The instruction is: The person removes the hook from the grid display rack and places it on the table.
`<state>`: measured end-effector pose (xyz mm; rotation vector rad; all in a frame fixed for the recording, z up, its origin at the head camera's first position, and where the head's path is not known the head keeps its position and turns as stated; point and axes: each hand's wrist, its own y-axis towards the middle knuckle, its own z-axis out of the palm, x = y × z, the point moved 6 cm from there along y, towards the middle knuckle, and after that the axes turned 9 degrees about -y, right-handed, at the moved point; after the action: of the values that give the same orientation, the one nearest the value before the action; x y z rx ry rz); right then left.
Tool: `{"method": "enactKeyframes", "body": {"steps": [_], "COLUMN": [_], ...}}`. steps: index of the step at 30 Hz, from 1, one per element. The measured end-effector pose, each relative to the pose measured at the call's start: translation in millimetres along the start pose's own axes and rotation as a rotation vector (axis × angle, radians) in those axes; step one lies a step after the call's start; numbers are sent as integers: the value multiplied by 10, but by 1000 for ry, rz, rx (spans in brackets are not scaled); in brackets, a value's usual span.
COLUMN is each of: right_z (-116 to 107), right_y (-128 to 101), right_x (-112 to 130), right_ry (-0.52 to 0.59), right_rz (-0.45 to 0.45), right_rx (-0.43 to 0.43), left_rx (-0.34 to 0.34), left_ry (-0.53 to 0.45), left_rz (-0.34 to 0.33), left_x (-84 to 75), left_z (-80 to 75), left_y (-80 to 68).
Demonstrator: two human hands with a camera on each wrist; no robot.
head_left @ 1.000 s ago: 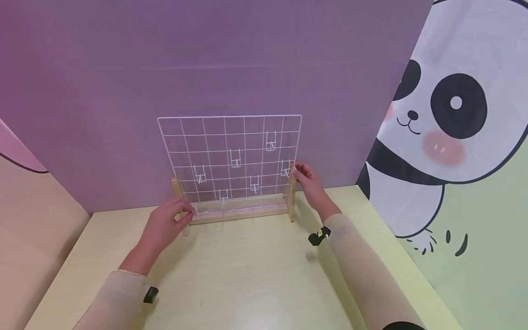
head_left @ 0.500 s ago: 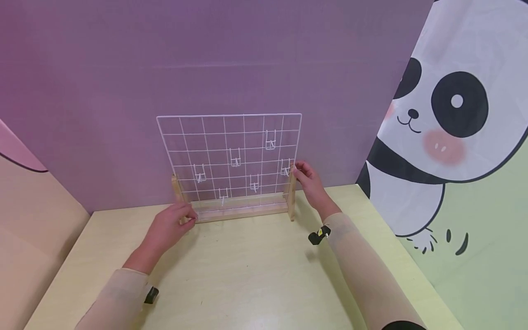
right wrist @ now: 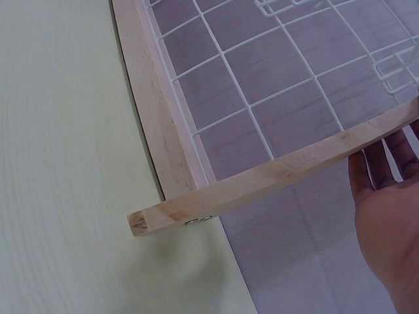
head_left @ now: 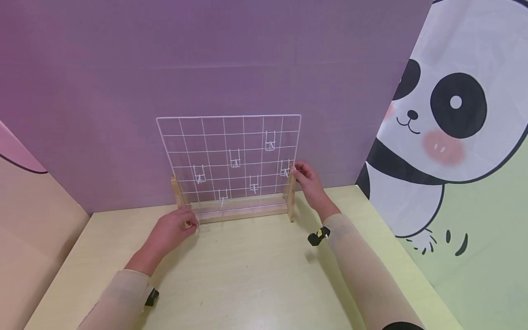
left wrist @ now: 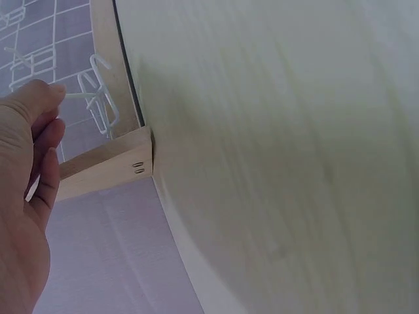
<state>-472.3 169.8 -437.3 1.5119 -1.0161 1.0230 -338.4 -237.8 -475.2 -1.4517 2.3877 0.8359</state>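
A white wire grid rack [head_left: 233, 117] stands upright in a wooden base [head_left: 243, 215] at the back of the table. At its lower left corner, my left hand [head_left: 173, 229] pinches a white wire hook [left wrist: 98, 98] by its prong between thumb and fingertips. In the left wrist view the hook overlaps the grid's bottom edge, close to the wooden rail. My right hand [head_left: 311, 185] grips the top of the right wooden post [head_left: 291, 197], its fingers [right wrist: 380, 167] against the post's outer side in the right wrist view; the thumb is out of that view.
Several more white hooks [head_left: 235, 160] hang on the grid at different heights. A purple backdrop [head_left: 231, 59] rises right behind the rack. To the right is a wall with a panda picture [head_left: 458, 105]. The pale wooden table [head_left: 255, 275] extends toward me.
My left hand has moved slightly right and down with the hook, from beside the left post to the front of the bottom rail. The right hand keeps its hold on the post.
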Motion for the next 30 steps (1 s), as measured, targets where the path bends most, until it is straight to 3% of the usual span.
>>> {"method": "enactKeyframes", "body": {"steps": [8, 16, 30], "right_z": [-3, 22, 2], "right_y": [-54, -33, -11], "right_x": [20, 11, -14], "right_ry": [-15, -2, -12], "right_rz": [2, 15, 23], "right_rx": [-8, -4, -4], "left_rx": [19, 9, 137], "left_ry": [59, 74, -12], "left_rz": [42, 50, -70], "left_x": [18, 10, 62], "left_z": [64, 28, 102], "left_y": [-28, -54, -48]}}
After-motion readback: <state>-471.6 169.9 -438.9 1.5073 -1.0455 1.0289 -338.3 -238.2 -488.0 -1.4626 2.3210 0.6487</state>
